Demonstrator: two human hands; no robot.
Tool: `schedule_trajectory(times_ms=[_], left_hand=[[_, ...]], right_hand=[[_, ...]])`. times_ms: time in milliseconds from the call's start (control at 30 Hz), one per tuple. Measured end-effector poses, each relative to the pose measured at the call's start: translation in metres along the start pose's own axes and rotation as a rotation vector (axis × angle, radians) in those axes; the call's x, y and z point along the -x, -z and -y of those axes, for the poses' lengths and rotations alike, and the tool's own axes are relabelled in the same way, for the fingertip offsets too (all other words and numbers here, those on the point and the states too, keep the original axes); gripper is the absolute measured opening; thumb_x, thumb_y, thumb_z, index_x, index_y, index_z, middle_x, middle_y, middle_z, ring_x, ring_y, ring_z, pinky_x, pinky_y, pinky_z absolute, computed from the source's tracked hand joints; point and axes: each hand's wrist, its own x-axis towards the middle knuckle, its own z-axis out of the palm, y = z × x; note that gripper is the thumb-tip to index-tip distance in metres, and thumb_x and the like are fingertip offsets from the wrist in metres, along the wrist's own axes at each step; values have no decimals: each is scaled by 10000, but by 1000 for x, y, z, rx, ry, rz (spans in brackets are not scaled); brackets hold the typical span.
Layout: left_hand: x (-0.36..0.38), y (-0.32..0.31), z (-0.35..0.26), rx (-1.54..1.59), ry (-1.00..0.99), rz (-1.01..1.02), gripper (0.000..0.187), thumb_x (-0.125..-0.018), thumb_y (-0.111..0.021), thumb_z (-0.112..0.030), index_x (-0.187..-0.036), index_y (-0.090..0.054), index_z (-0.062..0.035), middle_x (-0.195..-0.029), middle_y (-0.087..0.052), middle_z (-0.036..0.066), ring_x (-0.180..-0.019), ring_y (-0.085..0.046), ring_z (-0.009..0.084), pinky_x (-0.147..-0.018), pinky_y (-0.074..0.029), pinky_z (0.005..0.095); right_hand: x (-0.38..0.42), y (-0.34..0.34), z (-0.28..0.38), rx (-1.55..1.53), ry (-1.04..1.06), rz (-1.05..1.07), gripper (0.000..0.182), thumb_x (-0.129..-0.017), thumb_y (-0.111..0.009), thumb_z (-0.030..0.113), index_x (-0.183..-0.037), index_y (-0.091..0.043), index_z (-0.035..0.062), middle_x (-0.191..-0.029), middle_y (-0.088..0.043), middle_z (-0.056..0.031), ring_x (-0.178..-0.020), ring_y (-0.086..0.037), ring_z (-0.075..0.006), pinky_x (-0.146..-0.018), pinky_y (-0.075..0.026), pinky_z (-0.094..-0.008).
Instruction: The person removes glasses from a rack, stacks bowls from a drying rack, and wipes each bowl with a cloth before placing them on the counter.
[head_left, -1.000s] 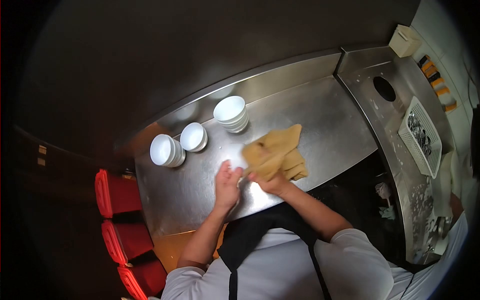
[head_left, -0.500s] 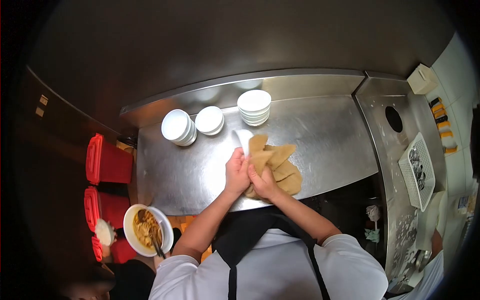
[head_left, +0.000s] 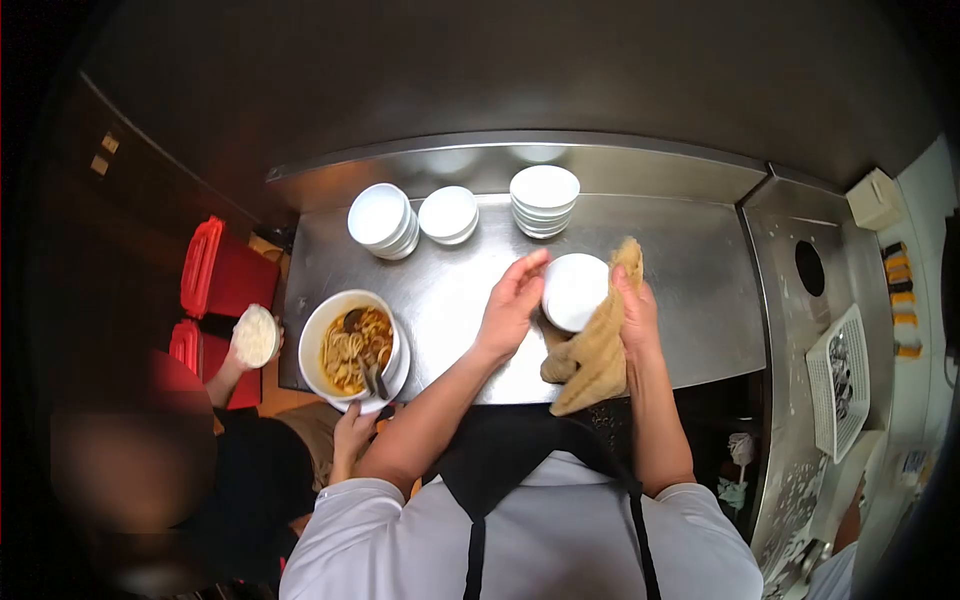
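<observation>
Between my hands is a round white bowl (head_left: pixel 576 292) above the steel counter. My right hand (head_left: pixel 637 312) grips a tan cloth (head_left: pixel 590 362) along the bowl's right side, and the cloth hangs down toward the counter's front edge. Close to the bowl's left rim, my left hand (head_left: pixel 513 303) has its fingers apart and holds nothing. Behind them stand a stack of white bowls (head_left: pixel 544 200), a shorter stack (head_left: pixel 448 214) and a leaning stack (head_left: pixel 383 220) to the left.
At the left, another person holds a large noodle bowl (head_left: pixel 350 345) on a plate at the counter edge and a bowl of rice (head_left: pixel 256 336). Red bins (head_left: pixel 235 275) stand beyond. On the right are a white basket of utensils (head_left: pixel 840 380) and a round hole (head_left: pixel 810 268).
My hands have moved apart and to the right, and my left hand has opened. The white bowl now shows its round face. The other person has brought the noodle bowl up to the counter.
</observation>
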Motion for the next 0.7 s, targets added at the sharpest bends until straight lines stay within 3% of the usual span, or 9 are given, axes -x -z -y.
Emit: schedule_trajectory(times_ms=[100,267,333,433,467,500,567,667,700], left_hand=[[-3,-27,4,-728,-316,-36,503,-986,-551,-179,-1437,-380,-39,-1469,-389,151,-1384,-334,226,-1146,-249,357],[-16,-44,-19,191,122,-57,499,-930,-644,-222,-1356,-449,-52,-1234,-548,115,-1151,-527,192,-989,-422,320],[-18,-50,-2,-114,-62,-97,501,-912,-670,-211,-1338,-461,-53,-1144,-575,87,-1056,-549,160,-917,-450,300],[-21,-55,5,-311,-240,-192,509,-892,-699,-190,-1326,-470,-56,-1071,-594,61,-981,-553,134,-862,-463,285],[-22,-53,7,-340,-272,-205,496,-902,-688,-205,-1325,-472,-59,-1069,-596,62,-979,-557,135,-860,-466,287],[-23,-50,6,-373,-302,-219,485,-912,-676,-220,-1324,-474,-61,-1068,-598,63,-977,-561,135,-858,-469,289],[-24,-51,1,-75,-38,-278,428,-962,-589,-244,-1336,-469,-74,-1123,-581,71,-1038,-556,150,-903,-462,301],[-26,-52,2,137,137,-327,403,-1001,-517,-260,-1358,-449,-87,-1170,-563,82,-1060,-558,162,-927,-464,310],[-27,-51,4,163,161,-337,403,-1007,-502,-262,-1366,-440,-90,-1180,-558,86,-1056,-560,165,-928,-466,312]], right_hand=[[10,-14,-3,197,131,76,307,-971,-606,280,-1097,-634,2,-976,-669,-45,-839,-630,-129,-737,-522,-278],[0,3,-24,1151,832,540,321,-817,-629,73,-1124,-599,-16,-1037,-664,-177,-973,-648,-319,-862,-502,-387],[-4,7,-21,1184,767,470,335,-746,-585,-11,-1078,-623,-39,-1050,-653,-258,-1040,-626,-404,-921,-484,-419],[3,4,-10,848,120,534,342,-746,-560,-16,-1082,-628,-21,-1110,-641,-248,-1109,-603,-364,-977,-458,-400],[8,0,1,652,89,563,347,-749,-556,-17,-1089,-626,-22,-1115,-642,-246,-1110,-609,-348,-975,-460,-387],[10,-2,4,573,128,570,347,-748,-553,-18,-1087,-626,-21,-1097,-646,-247,-1088,-618,-352,-953,-468,-385],[12,-3,6,413,198,575,347,-746,-546,-20,-1084,-627,-20,-1062,-653,-249,-1044,-635,-358,-910,-485,-383],[-18,19,-7,1071,831,798,372,-735,-550,-12,-1100,-621,-19,-1070,-641,-259,-1031,-630,-377,-902,-489,-397],[-21,28,-11,1053,684,776,384,-727,-564,-7,-1107,-618,-17,-1087,-631,-264,-1053,-618,-380,-939,-474,-412]])
